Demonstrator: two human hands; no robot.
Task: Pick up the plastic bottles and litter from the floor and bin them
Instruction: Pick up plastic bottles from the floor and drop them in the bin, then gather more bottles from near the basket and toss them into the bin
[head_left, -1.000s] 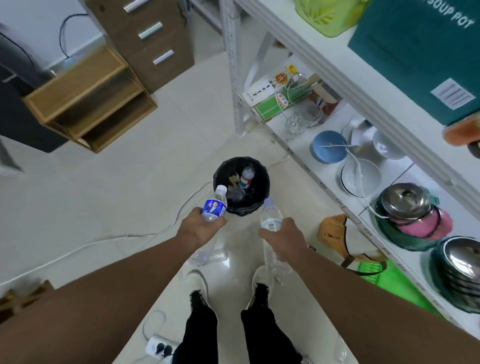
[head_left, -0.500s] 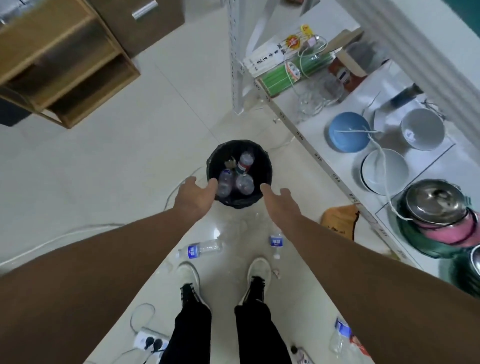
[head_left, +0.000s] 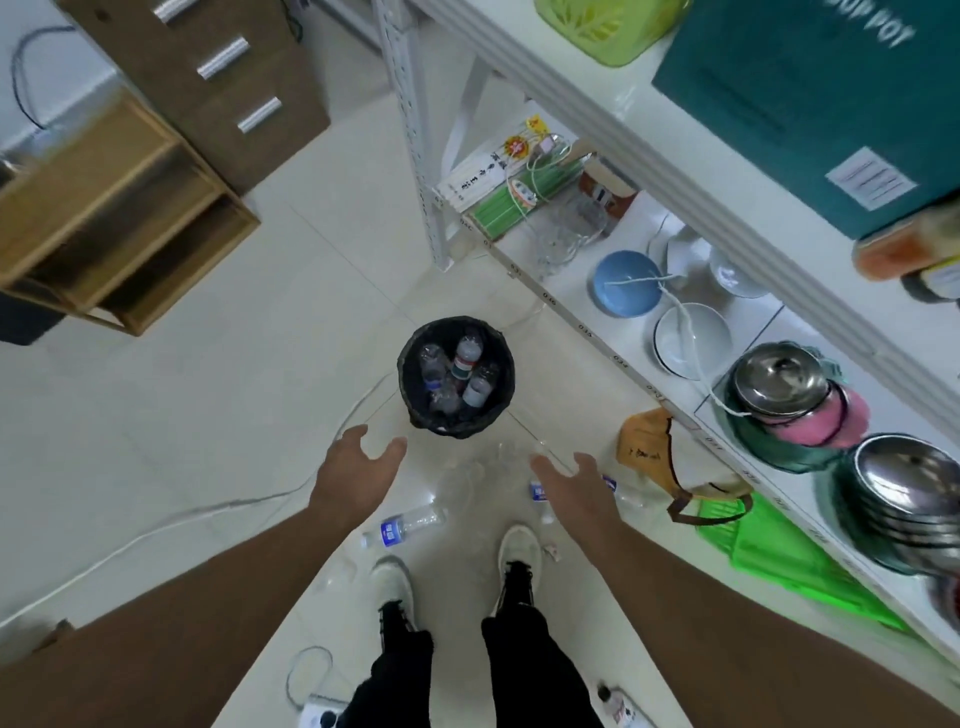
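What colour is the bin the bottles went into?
Black: the bin has a black liner, seen best in the head view.

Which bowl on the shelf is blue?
The blue bowl, farthest from the steel pots; the bowl beside it is white.

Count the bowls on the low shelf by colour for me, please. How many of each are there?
Blue bowls: 1
White bowls: 2
Total: 3
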